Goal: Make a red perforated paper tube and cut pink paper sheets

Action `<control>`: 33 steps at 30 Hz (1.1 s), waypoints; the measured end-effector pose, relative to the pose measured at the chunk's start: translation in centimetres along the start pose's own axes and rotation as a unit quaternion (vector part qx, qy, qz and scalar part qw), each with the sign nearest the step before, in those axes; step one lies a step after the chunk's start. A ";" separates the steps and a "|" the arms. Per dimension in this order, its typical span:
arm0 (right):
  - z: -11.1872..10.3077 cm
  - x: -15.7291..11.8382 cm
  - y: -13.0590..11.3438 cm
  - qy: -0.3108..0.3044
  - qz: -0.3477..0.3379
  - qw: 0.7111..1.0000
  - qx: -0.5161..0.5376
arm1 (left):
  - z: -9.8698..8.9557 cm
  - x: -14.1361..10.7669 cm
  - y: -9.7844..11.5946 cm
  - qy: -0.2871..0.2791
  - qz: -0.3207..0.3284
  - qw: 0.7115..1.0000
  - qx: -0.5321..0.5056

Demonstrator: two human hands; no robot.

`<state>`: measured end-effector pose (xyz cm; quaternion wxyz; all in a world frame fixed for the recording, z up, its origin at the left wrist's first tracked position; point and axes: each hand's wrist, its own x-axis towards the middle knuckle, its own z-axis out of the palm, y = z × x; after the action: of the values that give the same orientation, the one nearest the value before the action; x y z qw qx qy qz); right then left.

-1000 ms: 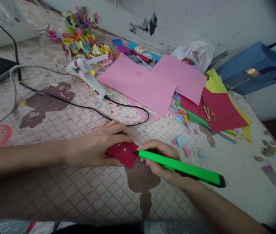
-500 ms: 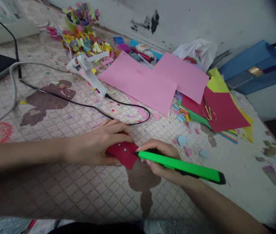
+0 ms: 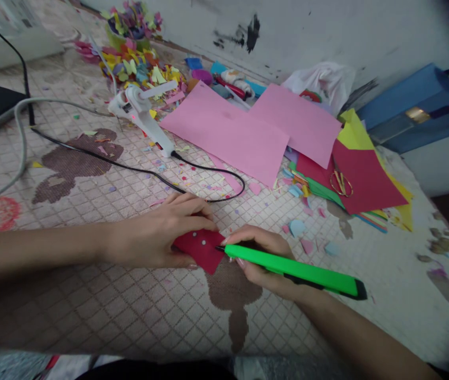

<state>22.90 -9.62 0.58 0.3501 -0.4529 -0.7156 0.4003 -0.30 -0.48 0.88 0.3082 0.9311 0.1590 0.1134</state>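
A small piece of dark red paper (image 3: pixel 208 258) lies on the patterned tablecloth, with two small pale dots or holes in it. My left hand (image 3: pixel 177 227) is curled over its left side, thumb below and fingers above, holding it down. In my right hand (image 3: pixel 262 253) is a bright green utility knife (image 3: pixel 296 269) with a black end, gripped like a pen. Its dark tip touches the red paper near the right edge. The right palm and lower fingers are partly hidden behind the green body.
A white glue gun (image 3: pixel 149 126) with a black cord stands beyond my hands. Pink sheets (image 3: pixel 228 132), a red sheet (image 3: pixel 367 179) and gold scissors (image 3: pixel 341 183) lie at the right. Paper butterflies (image 3: pixel 133 66) are heaped at the back, near a blue bag (image 3: pixel 418 111).
Almost nothing differs. Both hands, the red paper and the green knife keep their places; the view has shifted very slightly.
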 end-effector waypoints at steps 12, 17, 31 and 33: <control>-1.2 0.9 -0.2 -0.079 -0.044 0.996 -0.002 | -0.1 0.1 0.0 -0.002 0.004 1.000 -0.003; -1.0 0.5 0.5 -0.021 -0.007 0.999 0.049 | -0.1 0.2 0.0 -0.004 0.014 1.000 -0.006; -1.1 0.7 -0.2 -0.050 -0.011 0.998 0.044 | -0.1 0.2 -0.1 -0.017 0.018 1.000 -0.006; -1.0 0.7 -0.2 -0.052 -0.012 0.998 0.045 | -0.1 0.2 -0.1 -0.019 0.018 1.000 -0.005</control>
<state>23.44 -8.72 1.32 0.3374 -0.4067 -0.7192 0.4511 -0.19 -0.24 0.90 0.3134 0.9343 0.1356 0.1019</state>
